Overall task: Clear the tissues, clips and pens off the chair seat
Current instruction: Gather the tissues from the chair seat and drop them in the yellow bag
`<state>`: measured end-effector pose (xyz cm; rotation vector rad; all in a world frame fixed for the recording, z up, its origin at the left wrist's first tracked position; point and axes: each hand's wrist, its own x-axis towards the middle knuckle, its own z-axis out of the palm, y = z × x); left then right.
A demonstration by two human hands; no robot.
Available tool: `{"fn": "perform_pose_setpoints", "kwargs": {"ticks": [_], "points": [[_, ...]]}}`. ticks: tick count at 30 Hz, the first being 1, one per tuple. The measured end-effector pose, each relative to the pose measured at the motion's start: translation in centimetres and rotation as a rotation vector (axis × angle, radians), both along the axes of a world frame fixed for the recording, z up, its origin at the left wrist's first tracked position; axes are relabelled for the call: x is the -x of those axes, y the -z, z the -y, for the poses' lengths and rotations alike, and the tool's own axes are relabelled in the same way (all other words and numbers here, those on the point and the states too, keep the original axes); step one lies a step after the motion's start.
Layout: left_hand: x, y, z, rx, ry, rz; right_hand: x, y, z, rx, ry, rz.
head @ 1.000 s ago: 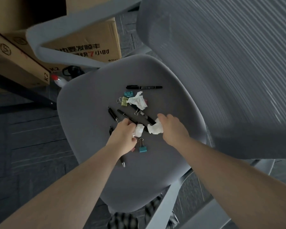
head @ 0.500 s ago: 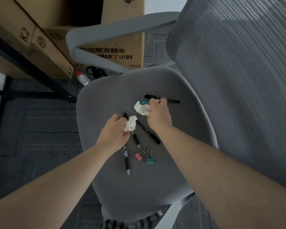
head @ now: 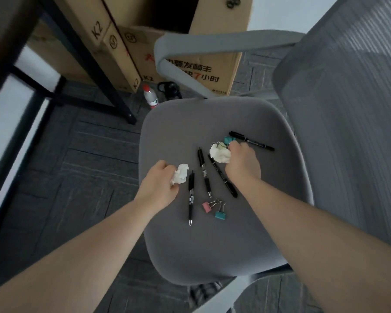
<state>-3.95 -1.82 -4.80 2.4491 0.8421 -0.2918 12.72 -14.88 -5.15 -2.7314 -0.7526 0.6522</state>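
Note:
On the grey chair seat [head: 212,249] my left hand [head: 159,184] is shut on a crumpled white tissue [head: 181,176] near the seat's left edge. My right hand [head: 243,163] grips a larger wad of tissue [head: 219,154] further back. Three black pens lie between the hands: one [head: 191,197], one [head: 204,171] and one [head: 222,176]. A black marker [head: 252,141] lies behind my right hand. A pink clip [head: 207,206] and a teal clip [head: 220,214] sit near the front. A teal clip [head: 228,139] and a pale green clip [head: 221,144] peek out beside the wad.
The chair's mesh back [head: 348,109] rises on the right and a grey armrest [head: 190,46] curves behind the seat. Cardboard boxes [head: 190,71], a plastic bottle [head: 150,97] and a black desk leg [head: 95,71] stand on the dark floor to the left.
My right hand took up a second tissue from further back on the seat. My left hand drew its tissue toward the seat's left edge, away from the pens. The camera view shifted.

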Motion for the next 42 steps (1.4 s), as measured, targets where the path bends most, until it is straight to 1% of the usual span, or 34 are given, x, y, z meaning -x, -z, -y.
{"fn": "perform_pose_setpoints", "kwargs": {"ticks": [5, 9, 11, 16, 19, 24, 28, 32, 38, 42], "points": [[3.1, -3.6, -0.4, -0.043, -0.015, -0.030, 2.6, -3.9, -0.5, -0.003, -0.150, 0.030], [6.8, -6.4, -0.1, -0.056, -0.068, 0.005, 6.2, -6.1, -0.5, 0.019, -0.269, 0.016], [10.2, -8.0, 0.3, -0.061, -0.101, 0.020, 9.2, -7.2, -0.7, 0.042, -0.349, 0.020], [24.2, -10.6, 2.4, -0.104, -0.206, 0.039, 21.1, -10.6, -1.8, 0.057, -0.542, 0.033], [34.7, -11.6, 5.1, -0.132, -0.289, 0.014, 30.3, -12.5, -1.4, 0.037, -0.668, 0.025], [52.6, -13.1, 10.8, -0.097, -0.481, -0.010, 47.1, -14.6, -0.7, 0.015, -0.909, 0.008], [65.9, -12.5, 14.4, -0.072, -0.681, -0.099, 60.7, -14.9, -0.2, -0.015, -1.107, -0.059], [75.1, -11.2, 18.2, -0.029, -0.899, -0.144, 71.5, -14.1, 0.3, 0.000, -1.314, -0.110], [82.8, -7.6, 21.0, 0.057, -1.103, -0.100, 82.1, -10.3, -0.1, 0.074, -1.500, -0.130], [86.3, -5.4, 21.0, 0.136, -1.163, -0.105, 86.9, -7.2, -1.3, 0.162, -1.564, -0.153]]}}
